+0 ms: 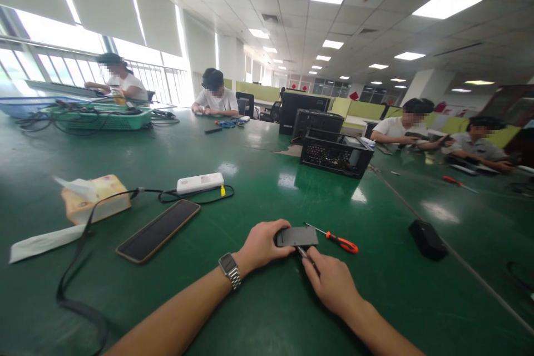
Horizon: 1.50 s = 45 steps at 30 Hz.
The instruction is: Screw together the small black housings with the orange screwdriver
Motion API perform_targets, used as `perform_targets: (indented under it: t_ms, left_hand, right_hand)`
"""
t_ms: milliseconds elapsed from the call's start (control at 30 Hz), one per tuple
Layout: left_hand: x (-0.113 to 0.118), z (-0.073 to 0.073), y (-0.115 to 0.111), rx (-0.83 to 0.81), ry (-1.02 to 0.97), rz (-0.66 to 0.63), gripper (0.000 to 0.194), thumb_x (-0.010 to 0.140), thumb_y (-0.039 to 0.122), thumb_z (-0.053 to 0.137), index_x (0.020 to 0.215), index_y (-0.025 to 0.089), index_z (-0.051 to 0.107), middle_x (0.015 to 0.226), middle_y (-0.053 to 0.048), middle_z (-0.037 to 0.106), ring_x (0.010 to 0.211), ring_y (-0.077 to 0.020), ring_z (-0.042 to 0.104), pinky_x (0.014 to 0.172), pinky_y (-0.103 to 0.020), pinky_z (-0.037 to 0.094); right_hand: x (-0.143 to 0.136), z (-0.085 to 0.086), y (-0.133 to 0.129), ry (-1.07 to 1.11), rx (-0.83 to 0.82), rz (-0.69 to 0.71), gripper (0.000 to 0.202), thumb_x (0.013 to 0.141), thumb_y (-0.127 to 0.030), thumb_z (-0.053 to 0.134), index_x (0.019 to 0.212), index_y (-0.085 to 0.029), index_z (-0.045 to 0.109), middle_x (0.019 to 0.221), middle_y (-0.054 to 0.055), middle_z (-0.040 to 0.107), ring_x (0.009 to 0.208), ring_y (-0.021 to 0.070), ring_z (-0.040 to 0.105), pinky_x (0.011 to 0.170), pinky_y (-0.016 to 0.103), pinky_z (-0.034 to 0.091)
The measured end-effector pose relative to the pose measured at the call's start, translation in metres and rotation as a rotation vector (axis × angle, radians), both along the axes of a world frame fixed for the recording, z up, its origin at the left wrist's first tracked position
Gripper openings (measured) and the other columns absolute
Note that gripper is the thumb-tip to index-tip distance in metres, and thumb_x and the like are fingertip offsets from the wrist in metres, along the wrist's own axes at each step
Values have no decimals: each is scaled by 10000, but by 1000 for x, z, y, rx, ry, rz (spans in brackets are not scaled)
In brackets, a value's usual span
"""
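Note:
My left hand (pixel 267 243) is closed around the left end of a flat, dark grey rectangular case (pixel 298 236), thumb and fingers on its sides. A slim metal tool (pixel 302 252) is gripped in my right hand (pixel 329 278), its tip at the near edge of the case. Most of the tool is hidden by the fingers, so its kind is unclear. Just right of the case lies a screwdriver (pixel 342 242) with an orange and black handle, its shaft pointing to the case.
On the green table (pixel 250 311), a smartphone (pixel 158 231), a tissue pack (pixel 98 200) and a white power strip (pixel 200 182) lie left. A black box (pixel 428 239) sits right. Computer cases (pixel 336 153) and a green basket (pixel 102 117) stand farther off. Several people sit around the table.

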<state>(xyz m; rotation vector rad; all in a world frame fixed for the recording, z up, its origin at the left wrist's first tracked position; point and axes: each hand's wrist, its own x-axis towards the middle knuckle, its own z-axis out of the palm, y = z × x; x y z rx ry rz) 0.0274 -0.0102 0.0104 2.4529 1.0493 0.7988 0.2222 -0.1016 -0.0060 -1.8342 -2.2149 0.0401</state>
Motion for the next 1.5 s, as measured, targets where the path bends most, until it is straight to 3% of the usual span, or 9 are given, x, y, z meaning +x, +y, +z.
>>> perform_targets:
  t_ms: [400, 633, 800, 933, 1100, 1233, 1333, 1500]
  left_hand:
    - [2, 3, -3, -4, 19, 32, 349, 691, 371, 711, 1003, 229, 645, 882, -9, 711, 783, -209, 654, 657, -246, 448]
    - [1, 1, -1, -2, 24, 53, 367, 710, 395, 700, 1034, 230, 645, 889, -15, 714, 781, -218, 656, 646, -254, 449]
    - [1, -1, 0, -11, 17, 39, 364, 702, 383, 709, 1029, 238, 644, 900, -8, 714, 792, -216, 657, 665, -255, 453]
    - [2, -1, 1, -8, 8, 23, 363, 714, 385, 709, 1037, 236, 639, 898, -11, 713, 796, -217, 657, 677, -258, 453]
    - [0, -1, 0, -21, -6, 8, 384, 714, 407, 721, 1049, 244, 630, 903, -5, 710, 813, -213, 659, 676, -247, 453]
    - [-1, -1, 0, -10, -12, 26, 406, 723, 448, 719, 1062, 245, 626, 914, -9, 709, 823, -220, 661, 672, -252, 459]
    - [-2, -1, 1, -19, 1, 26, 407, 723, 457, 720, 1058, 240, 639, 901, -14, 711, 815, -226, 664, 673, -261, 470]
    - [-2, 0, 1, -53, -7, 22, 426, 720, 461, 726, 1071, 231, 651, 927, -24, 718, 821, -226, 668, 707, -278, 490]
  right_hand:
    - [-6, 3, 1, -91, -17, -14, 207, 980, -326, 356, 970, -231, 540, 849, 22, 720, 701, 185, 680, 504, 241, 223]
    - [13, 22, 7, 178, -88, 92, 261, 934, -392, 452, 882, -229, 649, 735, -6, 687, 650, 160, 612, 592, 237, 344]
    - [30, 35, 10, 261, -122, 161, 259, 906, -395, 501, 882, -240, 707, 813, 4, 700, 740, 164, 615, 687, 238, 402]
    - [25, 28, 10, 149, -84, 128, 317, 927, -441, 450, 953, -261, 710, 819, 18, 704, 748, 171, 626, 662, 236, 399]
    - [9, 13, 12, -38, -53, 52, 357, 948, -464, 411, 826, -236, 656, 805, 22, 708, 705, 173, 636, 572, 229, 331]
    - [4, 13, 13, -11, -57, 53, 349, 936, -466, 440, 759, -225, 619, 774, 6, 700, 687, 167, 624, 557, 233, 299]
    - [16, 23, 10, 79, -105, 47, 389, 914, -496, 463, 699, -215, 626, 706, -5, 674, 651, 154, 598, 561, 237, 300]
    - [61, 41, 0, 190, -317, 118, 398, 846, -525, 549, 634, -204, 650, 606, -16, 609, 575, 136, 521, 551, 236, 321]
